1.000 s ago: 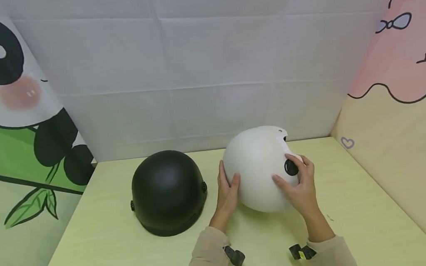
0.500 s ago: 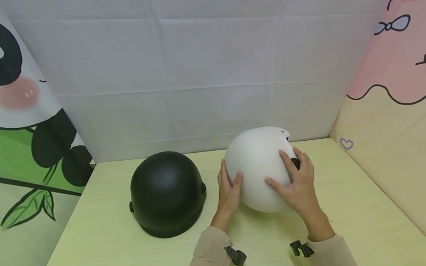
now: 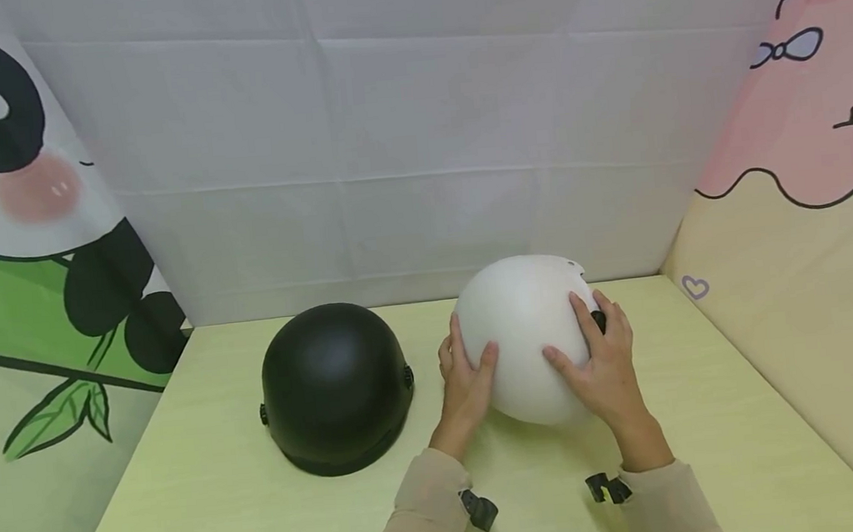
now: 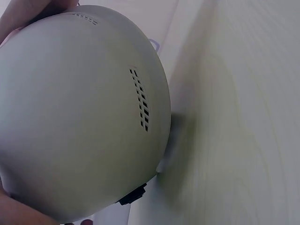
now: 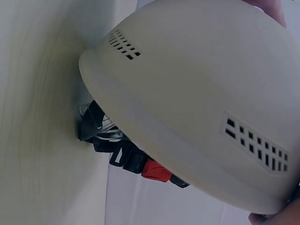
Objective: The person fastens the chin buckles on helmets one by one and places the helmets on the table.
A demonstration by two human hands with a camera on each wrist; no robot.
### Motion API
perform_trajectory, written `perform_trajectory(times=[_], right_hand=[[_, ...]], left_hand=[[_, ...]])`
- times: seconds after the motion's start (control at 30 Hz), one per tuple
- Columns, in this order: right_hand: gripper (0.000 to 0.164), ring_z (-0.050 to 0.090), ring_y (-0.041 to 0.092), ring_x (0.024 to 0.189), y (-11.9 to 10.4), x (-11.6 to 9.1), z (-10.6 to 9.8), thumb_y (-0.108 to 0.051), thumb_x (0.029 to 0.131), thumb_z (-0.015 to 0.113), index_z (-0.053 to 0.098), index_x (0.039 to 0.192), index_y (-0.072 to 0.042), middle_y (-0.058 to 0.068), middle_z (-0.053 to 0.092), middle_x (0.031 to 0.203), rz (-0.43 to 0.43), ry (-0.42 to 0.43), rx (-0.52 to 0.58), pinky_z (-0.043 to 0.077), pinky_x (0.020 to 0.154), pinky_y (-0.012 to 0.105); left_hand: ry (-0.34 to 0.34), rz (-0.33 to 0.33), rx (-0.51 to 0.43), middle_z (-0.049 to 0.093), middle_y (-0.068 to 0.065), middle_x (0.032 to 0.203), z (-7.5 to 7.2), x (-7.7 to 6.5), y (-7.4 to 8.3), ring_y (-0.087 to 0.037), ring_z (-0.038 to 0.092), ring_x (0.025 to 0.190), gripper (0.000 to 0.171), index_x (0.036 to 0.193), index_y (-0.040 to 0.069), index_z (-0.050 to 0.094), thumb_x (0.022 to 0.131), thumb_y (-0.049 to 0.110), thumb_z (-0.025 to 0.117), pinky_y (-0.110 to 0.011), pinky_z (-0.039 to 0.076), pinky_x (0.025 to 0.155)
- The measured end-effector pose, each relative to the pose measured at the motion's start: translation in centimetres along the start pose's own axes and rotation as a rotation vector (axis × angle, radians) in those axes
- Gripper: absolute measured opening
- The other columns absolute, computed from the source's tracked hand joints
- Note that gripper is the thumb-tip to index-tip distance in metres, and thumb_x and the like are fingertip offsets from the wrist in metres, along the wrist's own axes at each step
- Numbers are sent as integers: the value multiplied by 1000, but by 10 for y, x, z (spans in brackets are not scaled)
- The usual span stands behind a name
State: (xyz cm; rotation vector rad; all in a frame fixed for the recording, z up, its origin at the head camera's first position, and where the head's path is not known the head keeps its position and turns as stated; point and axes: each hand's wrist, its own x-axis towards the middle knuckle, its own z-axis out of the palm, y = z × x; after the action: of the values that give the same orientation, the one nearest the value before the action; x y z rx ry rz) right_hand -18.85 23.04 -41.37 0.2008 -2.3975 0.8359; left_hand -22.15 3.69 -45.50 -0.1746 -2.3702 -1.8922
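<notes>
A smooth white dome-shaped hard-shell helmet (image 3: 518,334) is tilted between 2 hands at the counter (image 3: 543,507) of pale yellow-green wood grain, apart from a satin-black rounded helmet (image 3: 334,382). The left hand (image 3: 467,384) and right hand (image 3: 606,375) hold opposite sides, each grip spread wide with fingers and thumb curved round the shell. Such a slick curve offers little to hook onto, so even pressure from both sides and slow turning should serve best. The black strap (image 5: 134,161) and red plastic buckle piece (image 5: 157,171) beneath could get trapped. Gridded vent slots (image 4: 143,103) pierce the shell. The dim wrist views leave rim contact with the counter uncertain.
</notes>
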Motion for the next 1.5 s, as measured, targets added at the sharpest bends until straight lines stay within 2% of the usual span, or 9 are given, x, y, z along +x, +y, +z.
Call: perform_trajectory(times=[0.13,0.3,0.6,0.73,0.97,1.1,1.5], right_hand=[[78,14,51,137,4,1,0,-29,81,74,40,148,-10,22,21,152,18,4,31,24,92,77],[76,14,51,136,9,0,-1,-27,84,71,38,149,-10,21,19,153,59,-12,60,25,90,78],[72,16,50,136,20,1,-6,-29,88,64,34,151,-10,22,18,153,131,-31,85,25,91,79],[72,16,49,136,24,1,-7,-29,89,63,35,151,-8,23,20,152,127,-18,93,24,93,77],[71,17,51,136,29,-2,-6,-32,90,58,32,151,-8,27,20,151,123,-8,73,20,97,76],[71,17,51,136,31,-2,-5,-33,90,58,31,152,-8,28,21,150,128,-7,68,19,97,76],[72,17,52,135,27,1,-5,-32,89,59,31,151,-5,28,21,151,99,-7,59,17,98,75]], left_hand=[[1,16,-40,16,-11,152,4,2,-1,-48,42,123,81,158,33,7,94,59,51,-67,38,91],[3,32,-61,15,-9,151,8,3,1,-49,44,119,81,157,36,9,93,58,53,-67,40,90],[-56,42,-58,3,-10,158,13,3,1,-50,31,131,88,157,37,3,91,58,58,-69,35,93],[-68,43,-28,2,-8,158,15,5,0,-49,30,132,89,157,38,4,89,59,59,-68,35,93],[-58,58,1,4,-8,158,20,7,-2,-49,37,128,89,157,38,8,88,60,61,-65,39,91],[-51,55,8,5,-6,158,22,6,-1,-47,34,131,89,156,40,10,87,60,62,-65,40,92],[-43,36,34,4,-11,160,21,4,-1,-51,36,128,88,156,41,7,88,62,59,-67,37,92]])
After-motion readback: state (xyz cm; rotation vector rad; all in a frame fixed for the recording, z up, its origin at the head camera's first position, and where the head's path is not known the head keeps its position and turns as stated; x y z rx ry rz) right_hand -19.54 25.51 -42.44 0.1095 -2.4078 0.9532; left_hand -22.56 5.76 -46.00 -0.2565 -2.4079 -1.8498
